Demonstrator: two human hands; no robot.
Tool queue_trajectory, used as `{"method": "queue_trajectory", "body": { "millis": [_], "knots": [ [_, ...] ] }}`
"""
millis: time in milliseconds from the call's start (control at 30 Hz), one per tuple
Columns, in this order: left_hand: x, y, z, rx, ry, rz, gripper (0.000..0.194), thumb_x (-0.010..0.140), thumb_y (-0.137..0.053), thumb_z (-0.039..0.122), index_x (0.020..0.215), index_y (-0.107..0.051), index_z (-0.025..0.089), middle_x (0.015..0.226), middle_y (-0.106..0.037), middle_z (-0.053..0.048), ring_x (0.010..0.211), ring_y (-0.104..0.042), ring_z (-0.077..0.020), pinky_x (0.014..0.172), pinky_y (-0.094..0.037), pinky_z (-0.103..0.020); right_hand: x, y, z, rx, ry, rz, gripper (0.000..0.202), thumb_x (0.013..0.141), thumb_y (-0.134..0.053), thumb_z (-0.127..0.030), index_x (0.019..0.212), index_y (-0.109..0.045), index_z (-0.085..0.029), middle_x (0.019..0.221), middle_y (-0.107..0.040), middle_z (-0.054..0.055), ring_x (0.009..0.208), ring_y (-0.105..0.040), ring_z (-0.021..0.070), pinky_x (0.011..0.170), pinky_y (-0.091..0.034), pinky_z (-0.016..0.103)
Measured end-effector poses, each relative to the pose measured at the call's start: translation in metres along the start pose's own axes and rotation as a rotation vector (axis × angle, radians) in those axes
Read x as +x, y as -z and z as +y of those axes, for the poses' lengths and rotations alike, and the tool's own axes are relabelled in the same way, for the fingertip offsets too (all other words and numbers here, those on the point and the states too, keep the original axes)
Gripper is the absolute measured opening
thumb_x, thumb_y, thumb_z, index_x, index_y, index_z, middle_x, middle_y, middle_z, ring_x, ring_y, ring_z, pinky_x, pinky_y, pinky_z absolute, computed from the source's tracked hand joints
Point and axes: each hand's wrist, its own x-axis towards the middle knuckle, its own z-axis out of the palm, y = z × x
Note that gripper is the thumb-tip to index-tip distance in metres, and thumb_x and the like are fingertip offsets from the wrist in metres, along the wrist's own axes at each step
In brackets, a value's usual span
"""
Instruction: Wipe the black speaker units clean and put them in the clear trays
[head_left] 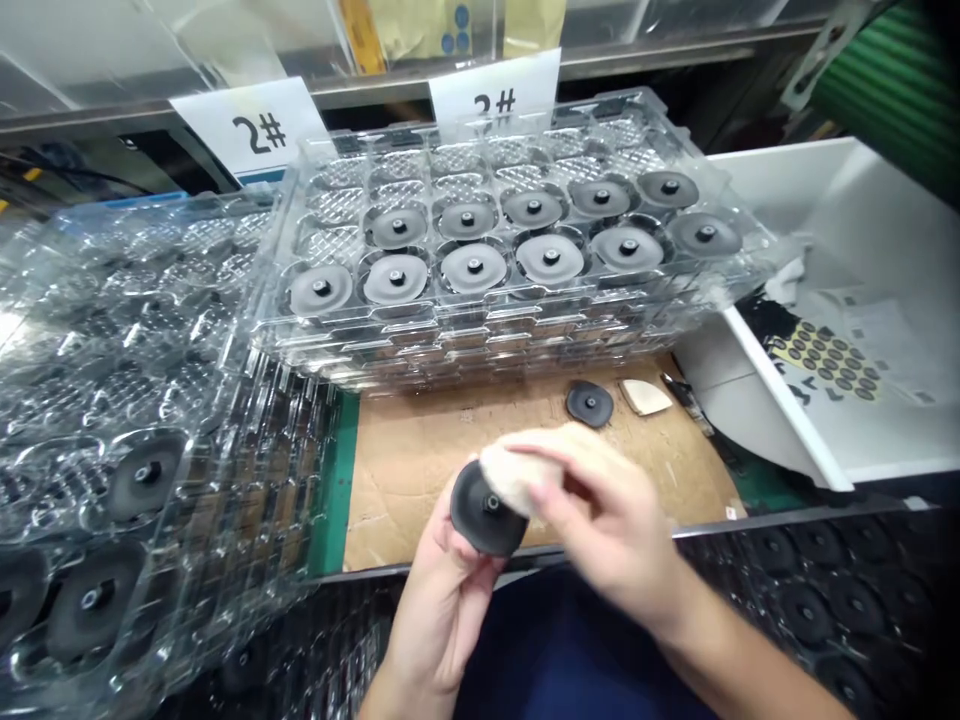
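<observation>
My left hand point(450, 590) grips a black rounded disc point(480, 525) with a small raised hub at its middle, held up above the front edge of the cardboard. In my right hand point(615, 520), slightly blurred, is a white cloth pad point(521, 478), its fingers closed round it. The pad lies against the upper right part of the disc. Behind my right hand, a second black disc point(589, 403) rests on the cardboard point(405, 440). Beside it lies a cream-coloured wedge-shaped pad point(645, 397).
Stacked clear plastic trays point(480, 310) stand at the back, the top one partly filled with black discs. More clear trays point(247, 480) are stacked at left. A white bin point(795, 410) on the right holds a yellow sticker sheet point(832, 362). A dark pen-like tool point(686, 400) lies beside it.
</observation>
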Motion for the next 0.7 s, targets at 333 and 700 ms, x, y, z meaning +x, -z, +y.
{"method": "queue_trajectory", "body": {
  "millis": [333,700],
  "knots": [
    [-0.003,-0.004,0.005,0.078,0.012,0.053,0.054,0.068,-0.071,0.028,0.120,-0.054,0.026,0.106,-0.067,-0.006,0.103,-0.059,-0.0234,0.092,-0.045,-0.033,0.010,-0.012,-0.029,-0.032,0.136,-0.169,0.024,0.087,-0.045,-0.012,0.105,-0.061,-0.012,0.088,-0.063,0.006,0.079,-0.057,0.0136,0.074,-0.044,0.025],
    [-0.005,-0.004,0.011,0.033,0.083,-0.075,0.048,0.062,-0.076,0.026,0.108,-0.063,0.023,0.103,-0.069,-0.003,0.097,-0.061,-0.0164,0.086,-0.045,-0.020,0.004,0.019,-0.027,-0.351,0.322,-0.163,0.025,0.090,-0.041,-0.014,0.101,-0.063,-0.019,0.072,-0.061,0.002,0.063,-0.049,0.0142,0.060,-0.036,0.029]
  ]
}}
